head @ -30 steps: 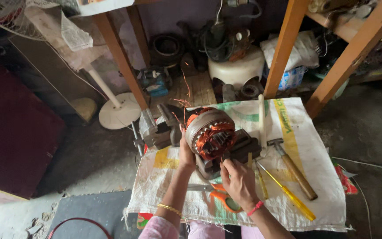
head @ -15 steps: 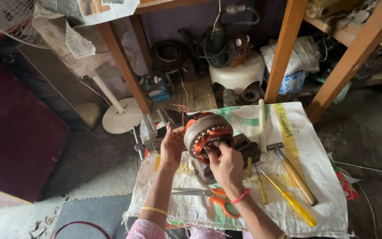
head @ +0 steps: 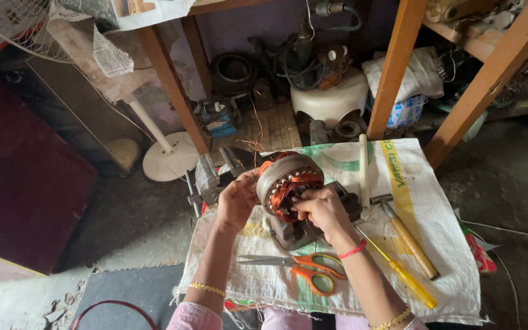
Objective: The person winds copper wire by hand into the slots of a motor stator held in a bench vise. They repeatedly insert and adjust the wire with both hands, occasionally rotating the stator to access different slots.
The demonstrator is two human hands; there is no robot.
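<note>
A round grey motor stator (head: pixel 285 179) with orange copper windings stands on its edge on a white woven sack (head: pixel 435 220). My left hand (head: pixel 238 198) grips its left rim and steadies it. My right hand (head: pixel 321 209) rests against the open face, fingertips pinched in the orange windings. A dark metal block (head: pixel 343 197) sits against the stator's right side, partly hidden by my right hand.
Orange-handled scissors (head: pixel 304 269), a yellow screwdriver (head: pixel 401 273), a wooden-handled hammer (head: pixel 406 235) and a white rod (head: pixel 363 168) lie on the sack. A small vise (head: pixel 209 177) and a white fan base (head: pixel 169 160) stand left. Wooden table legs (head: pixel 392 73) and cluttered parts fill the back.
My right hand has come up from the stator's lower edge onto its open face and into the windings. My left hand keeps its hold on the left rim.
</note>
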